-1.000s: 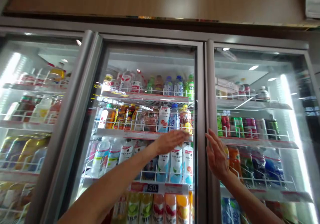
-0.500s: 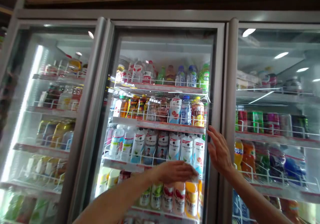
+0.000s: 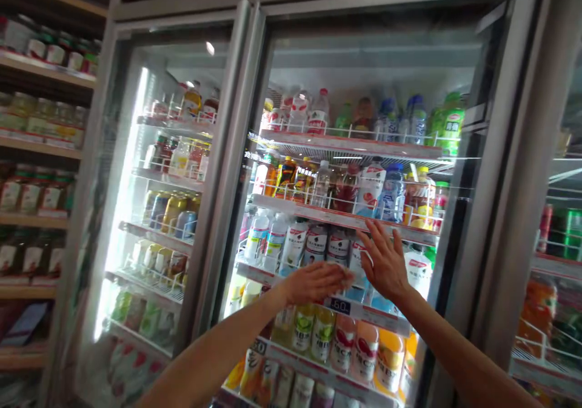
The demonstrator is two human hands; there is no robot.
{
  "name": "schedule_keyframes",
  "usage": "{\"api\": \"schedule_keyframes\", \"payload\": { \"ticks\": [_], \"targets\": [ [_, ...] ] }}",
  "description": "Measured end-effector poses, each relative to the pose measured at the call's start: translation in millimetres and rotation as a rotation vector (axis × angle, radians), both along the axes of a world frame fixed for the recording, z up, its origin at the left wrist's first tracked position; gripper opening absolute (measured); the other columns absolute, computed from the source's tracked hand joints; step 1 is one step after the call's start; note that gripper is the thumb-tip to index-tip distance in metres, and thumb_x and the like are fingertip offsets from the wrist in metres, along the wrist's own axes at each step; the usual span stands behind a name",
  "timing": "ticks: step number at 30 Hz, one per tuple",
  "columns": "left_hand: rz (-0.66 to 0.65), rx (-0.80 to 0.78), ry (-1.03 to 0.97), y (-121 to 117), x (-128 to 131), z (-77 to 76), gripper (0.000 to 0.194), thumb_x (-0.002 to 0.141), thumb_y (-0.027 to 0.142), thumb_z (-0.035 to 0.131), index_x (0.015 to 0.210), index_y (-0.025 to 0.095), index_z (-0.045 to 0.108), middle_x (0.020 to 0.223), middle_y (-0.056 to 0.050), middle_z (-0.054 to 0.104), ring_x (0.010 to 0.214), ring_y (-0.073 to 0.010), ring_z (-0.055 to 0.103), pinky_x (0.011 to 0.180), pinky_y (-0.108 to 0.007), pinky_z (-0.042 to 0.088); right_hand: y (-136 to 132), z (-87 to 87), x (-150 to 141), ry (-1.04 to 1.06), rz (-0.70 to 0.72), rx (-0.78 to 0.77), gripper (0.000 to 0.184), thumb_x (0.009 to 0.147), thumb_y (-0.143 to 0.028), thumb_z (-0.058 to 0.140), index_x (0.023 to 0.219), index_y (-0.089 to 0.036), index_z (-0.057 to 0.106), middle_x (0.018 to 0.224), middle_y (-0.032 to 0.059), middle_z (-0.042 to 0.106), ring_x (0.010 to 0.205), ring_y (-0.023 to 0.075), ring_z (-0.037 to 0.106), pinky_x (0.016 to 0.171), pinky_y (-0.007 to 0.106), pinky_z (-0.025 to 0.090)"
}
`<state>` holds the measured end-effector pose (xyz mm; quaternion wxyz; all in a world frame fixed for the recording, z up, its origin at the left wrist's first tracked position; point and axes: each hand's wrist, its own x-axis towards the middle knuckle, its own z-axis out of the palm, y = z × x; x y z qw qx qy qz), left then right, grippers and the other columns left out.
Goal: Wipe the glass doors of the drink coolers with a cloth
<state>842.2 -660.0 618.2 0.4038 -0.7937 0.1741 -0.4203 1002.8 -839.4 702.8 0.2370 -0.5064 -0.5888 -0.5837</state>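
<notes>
Both of my hands are raised before the middle glass door (image 3: 373,62) of a drinks fridge. Fingers outstretched and holding nothing, my left hand (image 3: 316,282) points rightward in front of the row of white-labelled bottles (image 3: 295,244). My right hand (image 3: 386,262) is spread with fingers up, just right of the left fingertips and over the same row. Whether either hand touches the glass, I cannot tell. Below the hands stand bottles with fruit labels (image 3: 344,341). A blue-capped bottle (image 3: 393,193) is on the shelf above the right hand.
A left fridge door (image 3: 182,147) shows cans and bottles behind it. Metal frames and a long door handle (image 3: 227,153) separate the doors. Farther left, wooden shelves (image 3: 40,141) hold rows of jars and bottles. Another door with cans (image 3: 571,232) is at the right edge.
The view has swung left, bringing the wooden shelves into sight. My right hand has moved from the door's right frame to in front of the bottles, closer to my left hand.
</notes>
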Motion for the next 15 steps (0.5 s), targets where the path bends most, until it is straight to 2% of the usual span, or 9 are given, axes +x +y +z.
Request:
{"api": "schedule_keyframes", "payload": {
  "ticks": [2, 4, 6, 8, 10, 12, 14, 15],
  "targets": [
    [0.095, -0.210, -0.288, 37, -32, 17.8, 0.040, 0.090, 0.021, 0.041, 0.130, 0.022, 0.044, 0.141, -0.006, 0.041, 0.137, -0.0174, 0.025, 0.112, -0.041, 0.026, 13, -1.9, -5, -0.040, -0.019, -0.010, 0.055, 0.085, -0.021, 0.045, 0.138, -0.027, 0.032, 0.147, 0.0083, 0.031, 0.137, 0.0239, 0.025, 0.111, 0.053, 0.014],
    [0.159, -0.472, -0.687, 72, -61, 41.9, 0.044, 0.090, 0.019, 0.037, 0.135, 0.018, 0.037, 0.143, -0.011, 0.037, 0.138, -0.0196, 0.020, 0.111, -0.046, 0.026, 24, -2.4, -7, -0.040, -0.044, 0.016, 0.054, 0.085, -0.022, 0.045, 0.137, -0.027, 0.033, 0.147, 0.0091, 0.032, 0.137, 0.0244, 0.025, 0.111, 0.053, 0.013],
    [0.164, -0.623, -0.936, 93, -77, 50.9, 0.048, 0.091, 0.018, 0.033, 0.139, 0.016, 0.029, 0.146, -0.015, 0.029, 0.139, -0.0223, 0.015, 0.110, -0.051, 0.026, 31, -2.8, -6, -0.028, -0.062, 0.043, 0.054, 0.086, -0.023, 0.045, 0.138, -0.026, 0.032, 0.146, 0.0090, 0.033, 0.137, 0.0243, 0.024, 0.111, 0.053, 0.013],
    [0.133, -0.580, -0.877, 92, -76, 35.1, 0.051, 0.090, 0.017, 0.034, 0.140, 0.014, 0.025, 0.148, -0.016, 0.024, 0.139, -0.0242, 0.012, 0.110, -0.054, 0.026, 36, -4.0, -3, -0.026, -0.057, 0.057, 0.055, 0.086, -0.024, 0.044, 0.139, -0.026, 0.030, 0.145, 0.0088, 0.035, 0.137, 0.0242, 0.024, 0.111, 0.053, 0.014],
    [0.102, -0.431, -0.650, 76, -67, 1.7, 0.050, 0.089, 0.017, 0.037, 0.138, 0.018, 0.030, 0.147, -0.011, 0.028, 0.139, -0.0217, 0.017, 0.111, -0.049, 0.028, 38, -5.7, 1, -0.041, -0.032, 0.056, 0.056, 0.086, -0.024, 0.043, 0.140, -0.025, 0.028, 0.145, 0.0091, 0.035, 0.137, 0.0243, 0.026, 0.111, 0.052, 0.015],
    [0.070, -0.248, -0.394, 62, -62, -30.9, 0.042, 0.088, 0.020, 0.042, 0.130, 0.025, 0.043, 0.145, -0.003, 0.033, 0.136, -0.0178, 0.026, 0.112, -0.040, 0.030, 39, -7.1, 3, -0.057, -0.008, 0.053, 0.056, 0.087, -0.024, 0.042, 0.141, -0.025, 0.027, 0.145, 0.0091, 0.035, 0.136, 0.0243, 0.028, 0.111, 0.052, 0.016],
    [0.044, -0.105, -0.176, 61, -67, -44.7, 0.035, 0.088, 0.024, 0.044, 0.122, 0.028, 0.051, 0.144, 0.001, 0.036, 0.135, -0.0161, 0.030, 0.112, -0.037, 0.029, 38, -8.0, 2, -0.062, 0.005, 0.054, 0.056, 0.087, -0.023, 0.041, 0.141, -0.026, 0.026, 0.145, 0.0084, 0.035, 0.135, 0.0240, 0.029, 0.111, 0.051, 0.017],
    [0.040, -0.095, -0.142, 68, -74, -42.3, 0.034, 0.088, 0.024, 0.044, 0.122, 0.026, 0.051, 0.143, 0.000, 0.037, 0.135, -0.0163, 0.030, 0.113, -0.037, 0.028, 37, -8.3, 1, -0.053, 0.008, 0.055, 0.056, 0.087, -0.023, 0.041, 0.141, -0.026, 0.026, 0.145, 0.0080, 0.035, 0.135, 0.0237, 0.029, 0.111, 0.051, 0.017]
  ]
}}
